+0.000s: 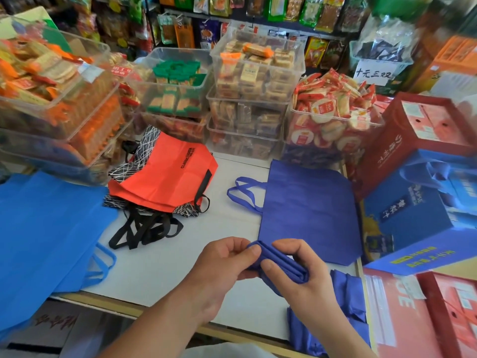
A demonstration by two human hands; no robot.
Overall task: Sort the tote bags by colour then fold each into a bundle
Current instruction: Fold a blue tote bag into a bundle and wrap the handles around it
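Note:
Both hands hold a folded dark blue tote bag [280, 263] above the white table's [160, 264] near edge. My left hand [227, 258] pinches its left end and my right hand [296, 267] grips the folded layers from the right. A flat dark blue tote bag [307, 210] lies just behind, its handles pointing left. More dark blue fabric [346, 306] lies under my right wrist at the table edge. A red tote bag [167, 174] rests on black-and-white patterned bags [140, 151] with black handles [144, 228]. Light blue tote bags [44, 233] spread over the left.
Clear plastic bins of packaged snacks [247, 81] stand along the back and left of the table. Red and blue gift boxes [418, 192] crowd the right side. The table's wooden front edge [108, 302] runs below my arms.

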